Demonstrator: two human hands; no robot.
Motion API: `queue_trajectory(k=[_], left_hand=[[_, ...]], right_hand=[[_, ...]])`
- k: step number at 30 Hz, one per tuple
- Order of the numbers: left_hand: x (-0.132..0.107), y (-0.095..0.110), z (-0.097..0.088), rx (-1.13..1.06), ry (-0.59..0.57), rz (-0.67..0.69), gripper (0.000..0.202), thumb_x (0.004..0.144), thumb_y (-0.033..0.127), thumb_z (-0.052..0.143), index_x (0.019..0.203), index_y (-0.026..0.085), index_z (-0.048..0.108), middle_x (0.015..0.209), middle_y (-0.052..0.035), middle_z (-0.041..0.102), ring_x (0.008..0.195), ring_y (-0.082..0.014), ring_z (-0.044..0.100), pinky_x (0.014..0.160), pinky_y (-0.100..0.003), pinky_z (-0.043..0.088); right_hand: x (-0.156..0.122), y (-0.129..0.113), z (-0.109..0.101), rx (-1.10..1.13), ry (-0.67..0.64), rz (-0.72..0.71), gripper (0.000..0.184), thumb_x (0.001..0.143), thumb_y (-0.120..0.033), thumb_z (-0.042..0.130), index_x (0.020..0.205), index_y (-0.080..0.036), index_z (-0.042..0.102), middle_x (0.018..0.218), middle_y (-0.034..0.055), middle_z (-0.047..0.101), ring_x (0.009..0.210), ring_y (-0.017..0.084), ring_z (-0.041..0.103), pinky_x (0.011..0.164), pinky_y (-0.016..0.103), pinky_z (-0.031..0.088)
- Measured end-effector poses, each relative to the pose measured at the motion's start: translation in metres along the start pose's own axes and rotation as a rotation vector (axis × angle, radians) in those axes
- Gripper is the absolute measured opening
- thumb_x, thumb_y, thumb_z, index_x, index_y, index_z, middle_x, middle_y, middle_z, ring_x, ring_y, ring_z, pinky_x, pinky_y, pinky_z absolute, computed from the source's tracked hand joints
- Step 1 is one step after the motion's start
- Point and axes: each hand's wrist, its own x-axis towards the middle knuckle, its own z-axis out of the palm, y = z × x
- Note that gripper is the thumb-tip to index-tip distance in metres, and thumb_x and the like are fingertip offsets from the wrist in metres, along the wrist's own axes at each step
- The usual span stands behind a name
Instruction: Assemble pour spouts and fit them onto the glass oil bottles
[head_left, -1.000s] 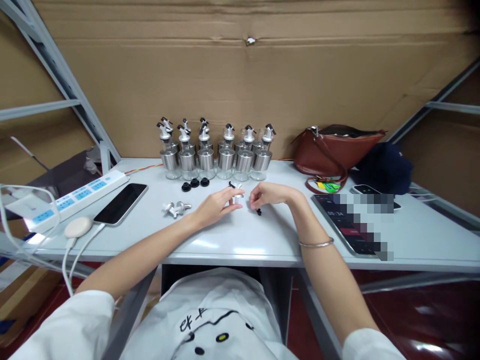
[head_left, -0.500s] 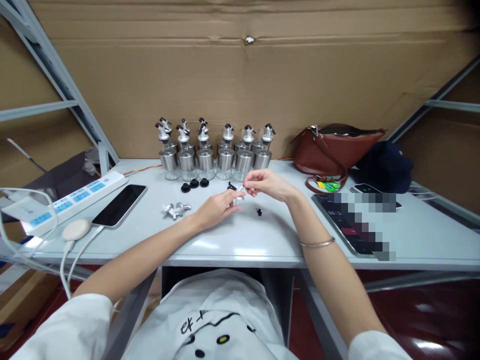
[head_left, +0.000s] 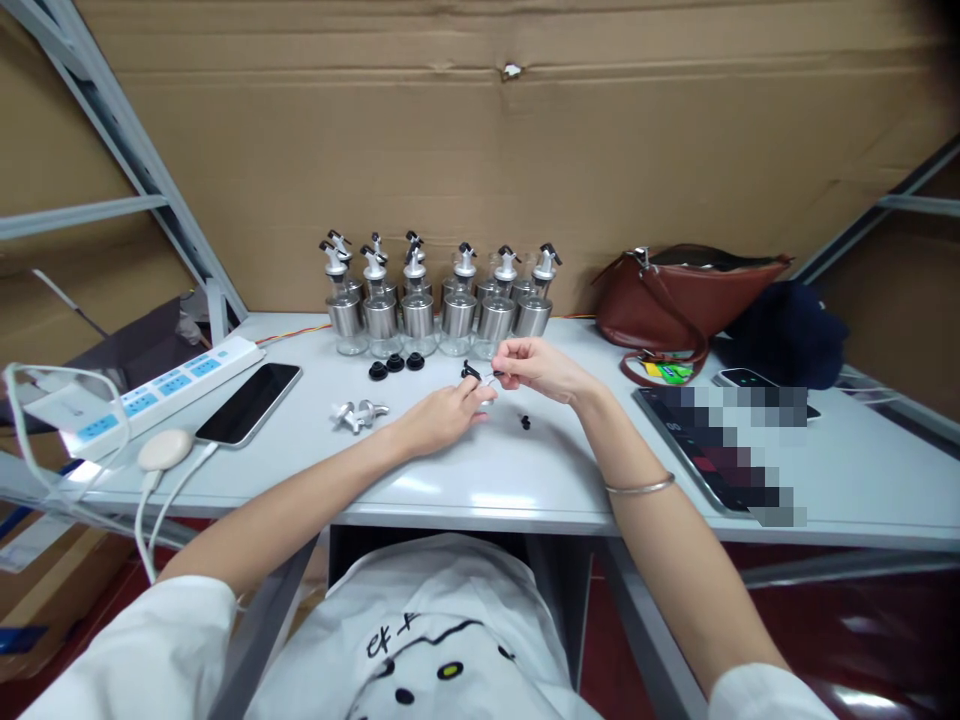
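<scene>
A silver pour spout with a black flip lever (head_left: 470, 370) sits in the fingers of my left hand (head_left: 441, 415), partly covered by them. Thumb and fingertips of my right hand (head_left: 536, 366) pinch a tiny dark piece against the spout's tip; its exact shape is too small to make out. Small black parts (head_left: 526, 422) lie on the table just below my right hand. Left of my left hand lie loose silver spouts (head_left: 360, 415). Several black stoppers (head_left: 396, 363) rest beyond them, in front of the bottles.
Several glass bottles with steel bands (head_left: 418, 318) and spouts stand along the cardboard wall (head_left: 465, 150). At left are a power strip (head_left: 169, 390), a phone (head_left: 251, 402) and a white charger puck (head_left: 165, 450). A brown handbag (head_left: 675, 300), a cap (head_left: 791, 335) and a tablet (head_left: 690, 450) occupy the right.
The camera view has shifted slightly. My left fingers have closed further around the spout, while my right hand keeps its pinch at the tip.
</scene>
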Motion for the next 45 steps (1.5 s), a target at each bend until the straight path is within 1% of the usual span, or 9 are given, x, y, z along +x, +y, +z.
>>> queue_trajectory(k=[6, 12, 15, 18, 24, 30, 36, 39, 45], left_hand=[[0.0, 0.001, 0.0, 0.031, -0.004, 0.004, 0.018, 0.098, 0.026, 0.036, 0.113, 0.017, 0.039, 0.1, -0.0081, 0.052, 0.079, -0.0202, 0.062, 0.072, -0.035, 0.052], [-0.004, 0.001, 0.003, 0.032, 0.011, 0.023, 0.021, 0.098, 0.027, 0.034, 0.116, 0.017, 0.036, 0.103, -0.0095, 0.053, 0.076, -0.0192, 0.063, 0.071, -0.034, 0.051], [-0.005, -0.001, 0.005, 0.03, 0.023, 0.052, 0.023, 0.098, 0.029, 0.036, 0.117, 0.017, 0.036, 0.104, -0.0109, 0.054, 0.078, -0.0207, 0.064, 0.071, -0.035, 0.052], [-0.005, -0.003, 0.007, 0.028, 0.038, 0.094, 0.026, 0.098, 0.031, 0.038, 0.119, 0.016, 0.035, 0.106, -0.0131, 0.056, 0.081, -0.022, 0.065, 0.073, -0.037, 0.053], [-0.006, -0.003, 0.005, 0.026, 0.055, 0.189, 0.028, 0.098, 0.036, 0.036, 0.119, 0.017, 0.038, 0.107, -0.0125, 0.063, 0.093, -0.022, 0.065, 0.082, -0.036, 0.053], [-0.006, 0.001, 0.006, 0.045, 0.047, 0.226, 0.031, 0.097, 0.041, 0.039, 0.117, 0.018, 0.043, 0.106, -0.0134, 0.065, 0.087, -0.0215, 0.066, 0.078, -0.035, 0.053], [-0.006, 0.0, 0.006, 0.047, 0.054, 0.216, 0.033, 0.098, 0.042, 0.034, 0.116, 0.017, 0.043, 0.103, -0.0144, 0.065, 0.081, -0.0215, 0.067, 0.073, -0.034, 0.054], [-0.006, 0.0, 0.005, 0.043, 0.056, 0.207, 0.034, 0.098, 0.042, 0.032, 0.117, 0.016, 0.043, 0.104, -0.0146, 0.065, 0.083, -0.022, 0.067, 0.075, -0.035, 0.054], [-0.005, 0.002, 0.004, 0.027, 0.039, 0.2, 0.031, 0.097, 0.041, 0.037, 0.117, 0.018, 0.045, 0.106, -0.0132, 0.064, 0.085, -0.021, 0.067, 0.076, -0.034, 0.054]], right_hand=[[0.002, 0.004, 0.001, 0.045, -0.037, 0.015, 0.044, 0.058, -0.044, 0.084, 0.06, -0.014, 0.052, 0.05, -0.0033, 0.056, 0.045, 0.006, 0.045, 0.048, 0.021, 0.033], [0.008, 0.012, 0.007, 0.137, -0.072, 0.003, 0.047, 0.06, -0.045, 0.084, 0.058, -0.015, 0.047, 0.047, -0.0077, 0.047, 0.045, 0.004, 0.041, 0.046, 0.019, 0.032], [0.007, 0.013, 0.009, 0.191, -0.154, 0.03, 0.046, 0.06, -0.049, 0.083, 0.07, -0.014, 0.055, 0.054, -0.007, 0.05, 0.047, 0.004, 0.043, 0.048, 0.018, 0.036], [0.006, 0.014, 0.009, 0.233, -0.259, 0.053, 0.049, 0.06, -0.052, 0.082, 0.083, -0.014, 0.061, 0.058, -0.0062, 0.052, 0.048, 0.004, 0.044, 0.045, 0.017, 0.035], [0.003, 0.019, 0.003, 0.286, -0.44, 0.073, 0.049, 0.063, -0.049, 0.082, 0.088, -0.012, 0.064, 0.057, -0.0051, 0.056, 0.049, 0.005, 0.05, 0.05, 0.017, 0.041], [-0.001, 0.018, 0.0, 0.306, -0.555, 0.08, 0.044, 0.066, -0.04, 0.083, 0.091, -0.011, 0.062, 0.06, -0.0026, 0.061, 0.049, 0.007, 0.055, 0.049, 0.017, 0.042], [-0.001, 0.015, 0.004, 0.325, -0.565, 0.079, 0.039, 0.069, -0.04, 0.081, 0.086, -0.013, 0.058, 0.051, -0.0066, 0.054, 0.041, 0.005, 0.047, 0.041, 0.015, 0.035], [-0.002, 0.014, 0.005, 0.325, -0.553, 0.082, 0.036, 0.073, -0.039, 0.078, 0.087, -0.014, 0.057, 0.05, -0.0058, 0.055, 0.04, 0.005, 0.048, 0.041, 0.015, 0.036], [-0.002, 0.013, 0.003, 0.285, -0.547, 0.11, 0.034, 0.069, -0.037, 0.077, 0.083, -0.013, 0.057, 0.049, -0.0029, 0.059, 0.038, 0.008, 0.052, 0.04, 0.017, 0.038]])
